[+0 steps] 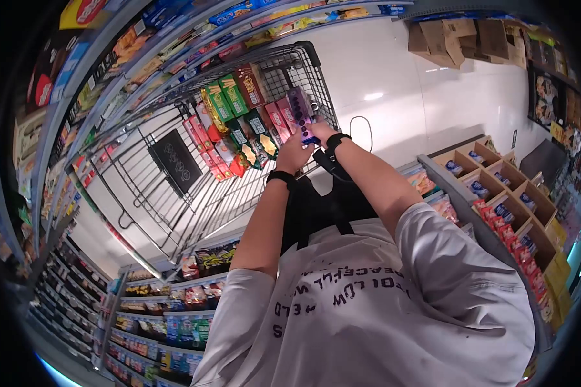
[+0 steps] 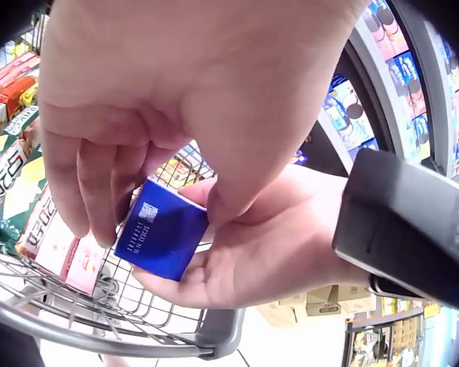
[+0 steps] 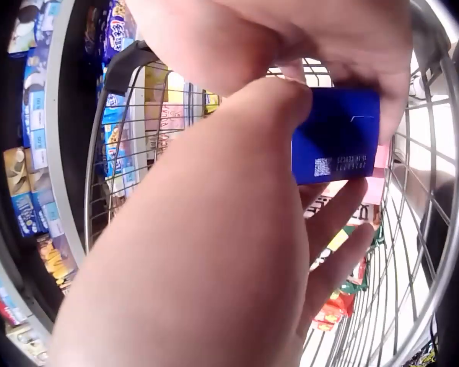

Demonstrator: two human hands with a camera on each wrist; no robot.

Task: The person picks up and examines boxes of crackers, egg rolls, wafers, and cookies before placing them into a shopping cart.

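Shop aisle, self-service grocery.
Stocked snack shelves [image 1: 161,322] on both sides; wire shopping cart [image 1: 174,193] loaded with packaged goods; cardboard display bins [image 1: 497,193]; stacked cartons [image 1: 465,39] overhead.

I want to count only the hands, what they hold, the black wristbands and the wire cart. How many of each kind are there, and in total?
Hands: 2, the left hand and the right hand
Blue box, held by both hands: 1
Black wristbands: 2
Wire cart: 1
Total: 6
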